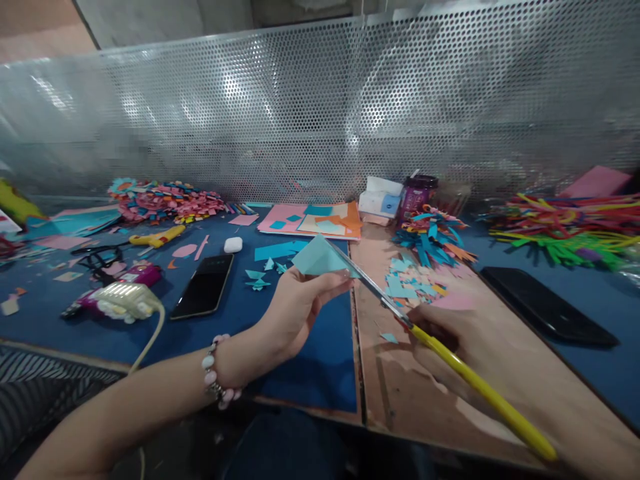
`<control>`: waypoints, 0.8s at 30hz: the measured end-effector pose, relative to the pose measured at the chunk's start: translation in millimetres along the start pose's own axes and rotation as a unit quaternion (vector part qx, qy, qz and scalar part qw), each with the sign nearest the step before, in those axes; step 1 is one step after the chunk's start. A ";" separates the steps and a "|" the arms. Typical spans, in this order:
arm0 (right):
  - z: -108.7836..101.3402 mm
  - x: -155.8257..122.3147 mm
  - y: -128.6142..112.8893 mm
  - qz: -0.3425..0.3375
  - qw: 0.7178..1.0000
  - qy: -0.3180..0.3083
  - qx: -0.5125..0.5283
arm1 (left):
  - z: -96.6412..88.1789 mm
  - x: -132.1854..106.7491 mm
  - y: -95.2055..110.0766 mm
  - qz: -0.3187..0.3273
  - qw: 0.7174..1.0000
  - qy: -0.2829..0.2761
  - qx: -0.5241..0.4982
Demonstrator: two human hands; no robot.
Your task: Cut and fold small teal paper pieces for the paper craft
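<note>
My left hand [295, 308] pinches a folded light-blue paper piece [317, 259] and holds it up above the blue mat [320, 360]. My right hand [453, 340] grips yellow-handled scissors [450, 353], whose metal blades [367, 283] reach up to the lower right edge of the paper. Small blue paper offcuts [406, 283] lie on the wooden strip [400, 380] just beyond the blades. A bead bracelet [216, 380] sits on my left wrist.
A black phone [203, 287], white earbud case [233, 245] and glue gun [117, 300] lie left. Paper sheets [310, 220], a tissue box [380, 195] and a purple jar [417, 195] stand at the back. Another phone [547, 305] and coloured paper strips [570, 230] are right. A perforated metal screen [320, 113] closes the rear.
</note>
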State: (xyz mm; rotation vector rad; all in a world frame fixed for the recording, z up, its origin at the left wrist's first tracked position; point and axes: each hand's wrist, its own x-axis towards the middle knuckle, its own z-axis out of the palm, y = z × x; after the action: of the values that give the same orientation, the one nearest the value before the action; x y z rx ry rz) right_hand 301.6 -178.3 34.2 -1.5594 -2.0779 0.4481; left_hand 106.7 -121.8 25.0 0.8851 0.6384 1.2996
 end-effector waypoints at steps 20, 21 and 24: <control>0.0 -5.7 -2.4 0.004 1.000 0.016 0.006 | 1.8 -0.1 -2.2 -0.015 1.000 -0.018 -0.011; 0.7 -5.9 -1.4 0.004 1.000 0.017 0.009 | 1.8 0.2 -2.4 -0.017 1.000 -0.016 -0.011; 3.5 -5.6 3.2 0.005 1.000 0.018 0.016 | 1.6 0.6 -2.6 -0.020 1.000 -0.021 -0.009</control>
State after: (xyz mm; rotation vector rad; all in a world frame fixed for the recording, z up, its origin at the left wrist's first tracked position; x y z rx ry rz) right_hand 303.4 -182.6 28.5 -1.5495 -2.0272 0.4519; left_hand 109.5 -121.5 23.6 0.8787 0.6086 1.2451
